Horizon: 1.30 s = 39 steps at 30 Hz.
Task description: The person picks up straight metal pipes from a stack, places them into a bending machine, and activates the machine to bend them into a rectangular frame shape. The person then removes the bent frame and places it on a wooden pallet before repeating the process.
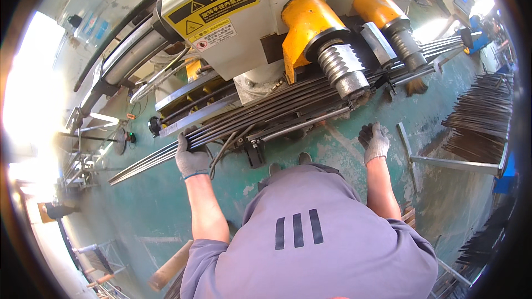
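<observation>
Grasping long metal rods point(249, 116) with the gloved fingers of the left hand point(192, 160), pointing the rod ends out to the left of those fingers and running their length rightward, past two orange housings point(308, 19). Holding the right hand point(376, 143) apart from the rods, curling its gloved fingers loosely, with a ribbed roller point(341, 66) beyond; being unable to tell of anything inside the curl.

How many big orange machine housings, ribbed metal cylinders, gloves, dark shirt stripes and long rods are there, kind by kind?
Big orange machine housings: 2
Ribbed metal cylinders: 2
Gloves, one per hand: 2
Dark shirt stripes: 3
Total: 9
Long rods: too bunched to count, so left out.
</observation>
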Tool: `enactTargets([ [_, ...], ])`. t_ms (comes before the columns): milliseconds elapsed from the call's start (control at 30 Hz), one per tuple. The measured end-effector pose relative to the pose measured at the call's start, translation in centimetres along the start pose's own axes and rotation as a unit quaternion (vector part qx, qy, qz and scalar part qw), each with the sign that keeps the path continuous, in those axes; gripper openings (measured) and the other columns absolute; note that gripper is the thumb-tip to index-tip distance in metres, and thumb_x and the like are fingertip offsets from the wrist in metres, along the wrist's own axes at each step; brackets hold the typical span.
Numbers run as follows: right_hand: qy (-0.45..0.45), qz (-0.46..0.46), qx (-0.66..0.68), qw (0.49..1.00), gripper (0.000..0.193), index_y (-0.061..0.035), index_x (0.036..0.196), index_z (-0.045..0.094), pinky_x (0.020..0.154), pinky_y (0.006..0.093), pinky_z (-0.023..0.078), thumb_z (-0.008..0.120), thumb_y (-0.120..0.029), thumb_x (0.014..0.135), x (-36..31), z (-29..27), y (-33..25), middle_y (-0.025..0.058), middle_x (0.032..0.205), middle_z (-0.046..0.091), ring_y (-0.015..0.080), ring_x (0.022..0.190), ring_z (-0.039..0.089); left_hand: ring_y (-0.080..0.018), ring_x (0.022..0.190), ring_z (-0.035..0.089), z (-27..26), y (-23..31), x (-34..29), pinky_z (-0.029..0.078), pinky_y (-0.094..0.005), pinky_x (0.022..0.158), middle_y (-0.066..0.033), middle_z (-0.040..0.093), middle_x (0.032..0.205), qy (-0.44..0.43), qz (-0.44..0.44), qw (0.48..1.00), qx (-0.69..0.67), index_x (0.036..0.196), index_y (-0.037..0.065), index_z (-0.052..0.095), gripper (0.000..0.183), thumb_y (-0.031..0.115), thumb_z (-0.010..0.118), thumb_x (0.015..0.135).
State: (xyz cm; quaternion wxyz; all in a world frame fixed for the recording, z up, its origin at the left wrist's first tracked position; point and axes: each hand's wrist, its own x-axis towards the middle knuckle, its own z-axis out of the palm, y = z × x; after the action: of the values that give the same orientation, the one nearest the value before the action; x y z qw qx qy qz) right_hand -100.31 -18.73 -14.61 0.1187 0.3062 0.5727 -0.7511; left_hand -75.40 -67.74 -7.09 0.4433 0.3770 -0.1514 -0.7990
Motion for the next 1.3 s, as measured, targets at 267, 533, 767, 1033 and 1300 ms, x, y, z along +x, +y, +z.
enactTargets([
  [267, -0.061, 0.014, -0.034, 0.997, 0.028, -0.0082, 0.109, 0.069, 0.068, 0.0374, 0.058, 0.068, -0.036, 0.104, 2.1, 3.4, 0.7, 0.0075, 0.095, 0.076, 0.0219, 0.076, 0.072, -0.0306, 0.117, 0.068, 5.2, -8.5, -5.4, 0.054, -0.0497, 0.108, -0.014, 0.073, 0.119, -0.099, -0.08, 0.992, 0.015, 0.123, 0.002, 0.067, 0.029, 0.025, 0.064, 0.106],
  [533, -0.162, 0.037, -0.184, 0.969, 0.026, -0.0088, 0.115, 0.071, 0.066, 0.0354, 0.058, 0.064, -0.032, 0.106, 4.6, 5.5, 4.6, 0.0038, 0.093, 0.075, 0.0202, 0.075, 0.071, -0.034, 0.126, 0.063, 5.6, -9.6, -8.3, 0.047, -0.0503, 0.116, -0.0158, 0.068, 0.134, -0.136, -0.14, 0.981, -0.01, 0.135, 0.0, 0.061, 0.038, 0.023, 0.065, 0.105],
  [767, -0.347, 0.176, -0.041, 0.92, 0.019, -0.0182, 0.113, 0.063, 0.075, 0.0412, 0.047, 0.063, -0.032, 0.101, 21.4, -9.3, 14.6, 0.0063, 0.103, 0.064, 0.0257, 0.091, 0.059, -0.0379, 0.137, 0.055, -1.2, -1.0, -4.0, 0.04, -0.0556, 0.121, -0.0185, 0.061, 0.144, -0.144, -0.09, 0.974, -0.148, 0.143, 0.002, 0.055, 0.051, 0.04, 0.054, 0.109],
  [1033, 0.016, 0.123, -0.273, 0.954, 0.028, -0.0134, 0.106, 0.066, 0.061, 0.0386, 0.047, 0.062, -0.041, 0.105, 13.1, -10.3, 14.7, 0.0044, 0.082, 0.067, 0.0224, 0.074, 0.062, -0.038, 0.116, 0.063, -13.7, 19.8, 6.8, 0.048, -0.0575, 0.109, -0.0148, 0.067, 0.122, 0.007, 0.117, 0.985, -0.127, 0.125, 0.005, 0.062, 0.046, 0.047, 0.054, 0.108],
  [1300, -0.002, 0.106, -0.403, 0.909, 0.026, -0.0056, 0.112, 0.067, 0.059, 0.0352, 0.049, 0.066, -0.03, 0.102, -1.6, -7.0, 18.8, 0.0064, 0.088, 0.068, 0.0197, 0.074, 0.066, -0.043, 0.107, 0.066, -20.9, 34.5, 15.2, 0.058, -0.0585, 0.096, -0.0203, 0.061, 0.125, 0.118, 0.173, 0.978, -0.012, 0.13, 0.001, 0.049, 0.049, 0.047, 0.046, 0.112],
])
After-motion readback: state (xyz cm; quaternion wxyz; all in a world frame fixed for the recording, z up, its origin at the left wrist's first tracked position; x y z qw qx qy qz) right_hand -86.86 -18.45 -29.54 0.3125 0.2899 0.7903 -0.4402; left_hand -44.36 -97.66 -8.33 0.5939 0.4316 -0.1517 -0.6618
